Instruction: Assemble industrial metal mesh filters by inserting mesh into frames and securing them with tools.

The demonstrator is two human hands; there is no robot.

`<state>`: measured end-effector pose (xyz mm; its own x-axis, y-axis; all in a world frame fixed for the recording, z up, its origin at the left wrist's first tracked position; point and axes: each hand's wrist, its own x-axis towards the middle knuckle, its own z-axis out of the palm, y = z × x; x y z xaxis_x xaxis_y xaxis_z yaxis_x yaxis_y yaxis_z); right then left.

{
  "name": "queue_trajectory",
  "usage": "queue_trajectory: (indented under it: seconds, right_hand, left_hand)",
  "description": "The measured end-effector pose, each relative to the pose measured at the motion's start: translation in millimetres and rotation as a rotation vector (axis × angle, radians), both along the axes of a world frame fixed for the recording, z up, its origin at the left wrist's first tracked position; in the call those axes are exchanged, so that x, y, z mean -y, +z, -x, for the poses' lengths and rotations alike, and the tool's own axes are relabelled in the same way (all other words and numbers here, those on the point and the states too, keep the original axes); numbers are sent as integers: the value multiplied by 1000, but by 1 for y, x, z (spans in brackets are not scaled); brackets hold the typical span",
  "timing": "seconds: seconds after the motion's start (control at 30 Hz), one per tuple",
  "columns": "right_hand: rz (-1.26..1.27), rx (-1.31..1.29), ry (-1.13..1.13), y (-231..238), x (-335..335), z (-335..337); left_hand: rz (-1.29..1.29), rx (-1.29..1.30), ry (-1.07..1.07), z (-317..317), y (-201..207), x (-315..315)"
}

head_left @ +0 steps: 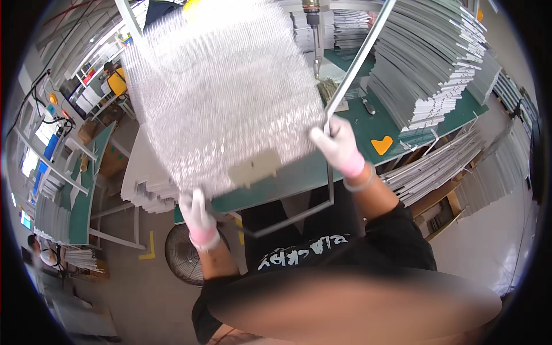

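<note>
A large silvery panel (230, 98) with fine ridges is tilted up in front of me, slightly smeared by motion. My left hand (198, 215), in a white glove with a pink cuff, pinches its near left corner. At the near right corner my right hand (340, 146), gloved alike, is closed on the panel's edge, its fingers partly hidden. A thin grey metal bar (293, 219) bends below the panel and runs up to my right hand; whether I grip it too, I cannot tell. A beige rectangular patch (255, 167) shows at the panel's near edge.
On the green workbench (397, 123) lie an orange heart-shaped piece (382, 145) and a small tool (368, 106). A power screwdriver (312, 20) hangs above. Tall stacks of grey strips (431, 69) stand at right. A floor fan (185, 253) is below left; a person (117, 80) sits far left.
</note>
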<state>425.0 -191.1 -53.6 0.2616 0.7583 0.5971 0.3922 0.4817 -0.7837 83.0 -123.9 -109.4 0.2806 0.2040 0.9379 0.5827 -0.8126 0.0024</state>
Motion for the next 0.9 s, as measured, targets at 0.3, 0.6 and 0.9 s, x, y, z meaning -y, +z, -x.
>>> queue_trajectory:
  seconds: [0.3,0.6,0.9]
  right_hand:
    - [-177,-207,-186,-3,-82,-41]
    - [-13,-110,-47,-66,-77,-51]
    - [-148,-433,65,-6,-67,-48]
  left_hand:
    - [776,729,-746,-103,44,-110]
    - [1020,629,-597,-94,-30,-110]
    - [887,703,-890,-82,32,-107]
